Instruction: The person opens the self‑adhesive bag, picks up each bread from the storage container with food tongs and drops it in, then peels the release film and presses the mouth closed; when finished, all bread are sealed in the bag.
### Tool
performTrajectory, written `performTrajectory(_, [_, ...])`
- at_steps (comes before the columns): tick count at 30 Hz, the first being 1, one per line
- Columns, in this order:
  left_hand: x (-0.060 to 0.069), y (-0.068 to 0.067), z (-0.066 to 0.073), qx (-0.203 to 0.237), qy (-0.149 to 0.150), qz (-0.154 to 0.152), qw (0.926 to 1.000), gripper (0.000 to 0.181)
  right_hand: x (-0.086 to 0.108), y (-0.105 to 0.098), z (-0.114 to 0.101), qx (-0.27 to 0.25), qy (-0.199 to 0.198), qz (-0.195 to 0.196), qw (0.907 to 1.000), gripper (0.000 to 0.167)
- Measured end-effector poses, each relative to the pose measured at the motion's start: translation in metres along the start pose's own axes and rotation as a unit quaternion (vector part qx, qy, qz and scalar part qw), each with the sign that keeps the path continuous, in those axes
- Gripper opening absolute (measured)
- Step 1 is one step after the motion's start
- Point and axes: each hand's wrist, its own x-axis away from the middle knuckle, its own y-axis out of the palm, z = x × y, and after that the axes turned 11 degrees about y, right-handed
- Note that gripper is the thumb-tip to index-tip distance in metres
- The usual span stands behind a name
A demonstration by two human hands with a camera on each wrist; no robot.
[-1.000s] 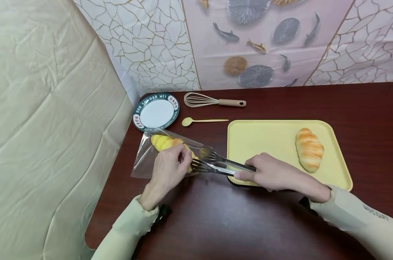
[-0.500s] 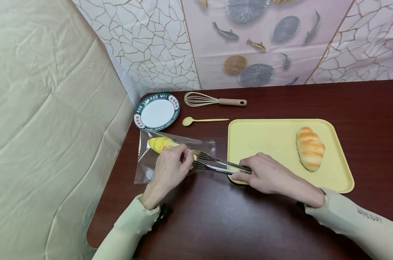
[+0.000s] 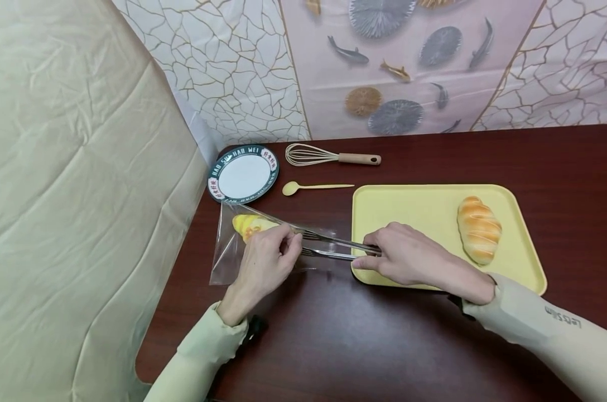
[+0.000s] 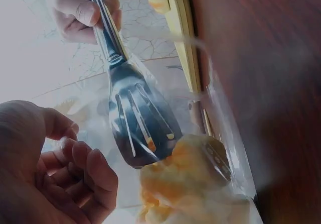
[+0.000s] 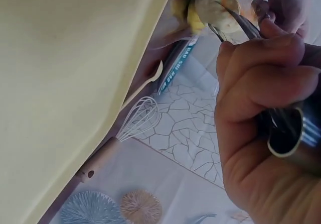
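A clear plastic bag (image 3: 227, 269) lies at the table's left with a yellow bread roll (image 3: 244, 224) inside. My left hand (image 3: 267, 258) covers part of the roll and pinches the bag's edge between thumb and curled fingers. My right hand (image 3: 406, 254) grips food tongs (image 3: 333, 255) over the near-left corner of the yellow tray (image 3: 399, 209). Through the film in the left wrist view, the slotted head of the tongs (image 4: 120, 83) touches the roll (image 4: 173, 184). Bag film hides whether the tongs still squeeze it.
Another bread roll (image 3: 479, 230) sits at the right of the tray. Behind the bag is an oval plate (image 3: 245, 176) with a green rim. A yellow spoon (image 3: 290, 188) and a whisk (image 3: 359, 159) lie beyond, toward the patterned backdrop (image 3: 253, 72).
My right hand has shifted slightly left and away from me, and the arms of the tongs stand closer together. The roll and bag have moved a little. My left hand stays nearly in place.
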Motion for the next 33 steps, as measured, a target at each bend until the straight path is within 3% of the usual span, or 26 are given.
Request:
performTrajectory(14, [0.001, 0.004, 0.004, -0.012, 0.018, -0.018, 0.9996, 0.029, -0.01, -0.003, -0.016, 0.016, 0.009, -0.03, 0.9994, 0.041])
performTrajectory(20, [0.001, 0.002, 0.004, -0.008, 0.014, -0.004, 0.9999, 0.029, -0.019, 0.006, -0.016, 0.007, 0.017, -0.035, 0.9992, 0.039])
performTrajectory(26, [0.0, 0.001, 0.0, -0.039, -0.023, 0.006, 0.999, 0.027, -0.022, 0.019, -0.007, -0.027, 0.014, -0.028, 0.9992, 0.036])
performTrajectory(33, [0.001, 0.002, -0.003, -0.053, -0.05, -0.004, 0.9974, 0.027, -0.008, 0.017, 0.006, -0.03, 0.043, -0.013, 0.9986, 0.04])
